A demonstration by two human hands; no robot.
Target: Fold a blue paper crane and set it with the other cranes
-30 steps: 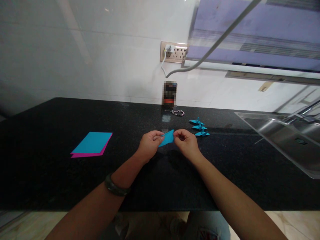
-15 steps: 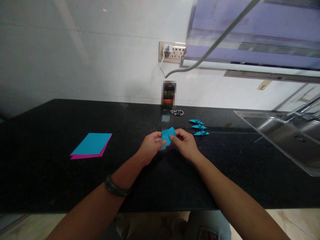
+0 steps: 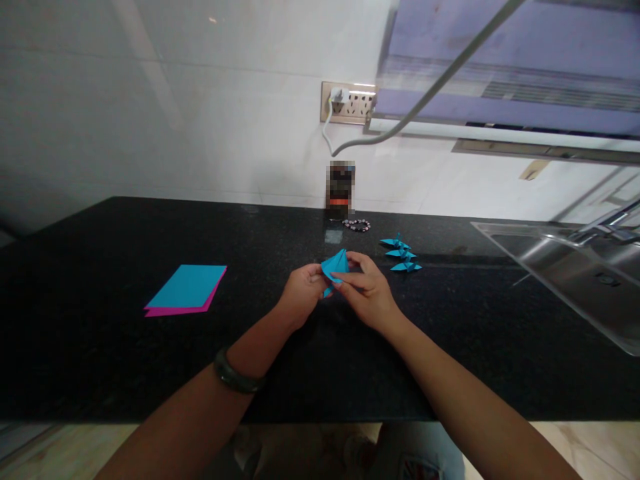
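Observation:
A small blue sheet of folded origami paper (image 3: 336,264) is held above the counter between both hands. My left hand (image 3: 303,292) grips its left side, with the fingers closed and partly hidden behind it. On the other side my right hand (image 3: 369,291) pinches the paper's lower right, thumb and fingers closed on a lifted flap. Three blue paper cranes (image 3: 406,267) stand in a short row to the right of my right hand. Farther left lies a stack of square paper (image 3: 187,288), blue on top and pink underneath.
The black countertop (image 3: 270,373) runs along a white tiled wall. A beaded bracelet (image 3: 357,225) lies near a blurred upright object (image 3: 341,190) by the wall. At right is a steel sink (image 3: 600,280). A grey cable (image 3: 430,93) hangs from the socket (image 3: 349,103).
A flap of the blue paper has been lifted and spread, so it now looks like a pointed fan. My right thumb and fingers have shifted to its lower edge.

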